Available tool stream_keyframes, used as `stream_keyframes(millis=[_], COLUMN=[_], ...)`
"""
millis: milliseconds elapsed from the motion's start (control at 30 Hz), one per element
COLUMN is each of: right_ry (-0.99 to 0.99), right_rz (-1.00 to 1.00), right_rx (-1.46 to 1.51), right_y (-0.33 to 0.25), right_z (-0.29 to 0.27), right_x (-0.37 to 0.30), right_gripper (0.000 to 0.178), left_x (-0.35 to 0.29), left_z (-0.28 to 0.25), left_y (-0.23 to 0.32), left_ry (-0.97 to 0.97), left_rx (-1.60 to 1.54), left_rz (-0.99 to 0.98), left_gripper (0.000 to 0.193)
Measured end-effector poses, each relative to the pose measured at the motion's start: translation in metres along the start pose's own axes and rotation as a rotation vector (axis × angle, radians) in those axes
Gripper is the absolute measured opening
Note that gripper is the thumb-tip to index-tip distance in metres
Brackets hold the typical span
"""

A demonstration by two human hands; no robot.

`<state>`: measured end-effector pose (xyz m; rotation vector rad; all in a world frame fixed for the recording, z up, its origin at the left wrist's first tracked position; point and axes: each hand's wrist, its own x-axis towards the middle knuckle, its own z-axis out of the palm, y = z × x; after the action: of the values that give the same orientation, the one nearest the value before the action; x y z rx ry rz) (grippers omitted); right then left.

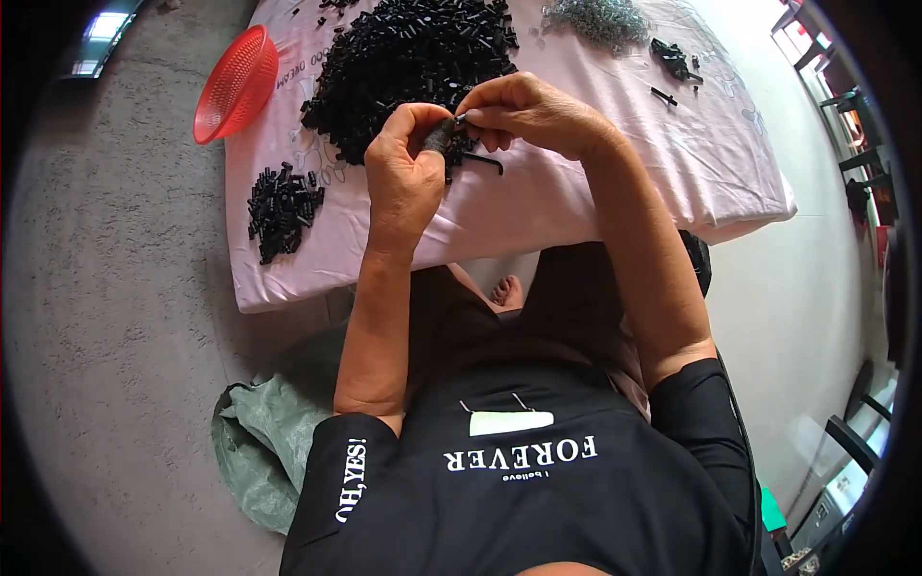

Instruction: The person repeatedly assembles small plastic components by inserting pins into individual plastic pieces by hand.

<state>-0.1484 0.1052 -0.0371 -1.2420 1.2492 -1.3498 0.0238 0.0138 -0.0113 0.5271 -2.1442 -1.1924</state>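
Note:
Both hands meet over the near edge of a big heap of small black plastic pieces [403, 58]. My left hand [405, 173] is closed in a pinch, with a dark covering around its thumb; what it holds is mostly hidden. Against it, my right hand [538, 117] pinches a tiny shiny part [461, 119] between thumb and fingertips. Just below the fingers a thin black bent piece [488, 161] sticks out; whether it is held or lies on the cloth I cannot tell.
A pink cloth [538, 206] covers the table. At its left edge a red mesh basket [237, 86] tilts; a smaller black pile [284, 213] lies nearer. Clear small parts [600, 21] and a few black pieces [675, 60] sit far right. A green sack [269, 446] rests on the floor.

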Motion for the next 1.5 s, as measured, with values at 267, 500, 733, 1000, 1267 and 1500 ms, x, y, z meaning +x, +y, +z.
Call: stream_keyframes(millis=[267,500,733,1000,1267,1500], right_ry=[0.017,-0.003,-0.002,-0.019,-0.045,0.039], right_rz=[-0.007,0.007,0.015,0.01,0.015,0.023], right_rx=[0.085,0.065,0.078,0.093,0.074,0.111], right_y=[0.003,0.0,0.001,0.002,0.002,0.007], right_z=[0.002,0.002,0.003,0.003,0.003,0.002], right_x=[0.0,-0.001,-0.001,0.0,0.0,0.002], right_gripper=[0.025,0.026,0.026,0.026,0.027,0.028], left_x=[0.0,-0.002,-0.005,-0.008,-0.008,-0.012], left_z=[-0.005,-0.004,0.001,0.001,0.001,0.002], left_y=[-0.01,-0.003,0.002,0.003,0.002,-0.001], left_ry=[0.048,0.033,0.054,0.043,0.073,0.052], left_rx=[-0.032,-0.049,-0.041,-0.041,0.048,0.084], left_rz=[-0.021,-0.023,0.002,0.006,0.027,-0.015], left_gripper=[0.03,0.029,0.031,0.034,0.029,0.025])
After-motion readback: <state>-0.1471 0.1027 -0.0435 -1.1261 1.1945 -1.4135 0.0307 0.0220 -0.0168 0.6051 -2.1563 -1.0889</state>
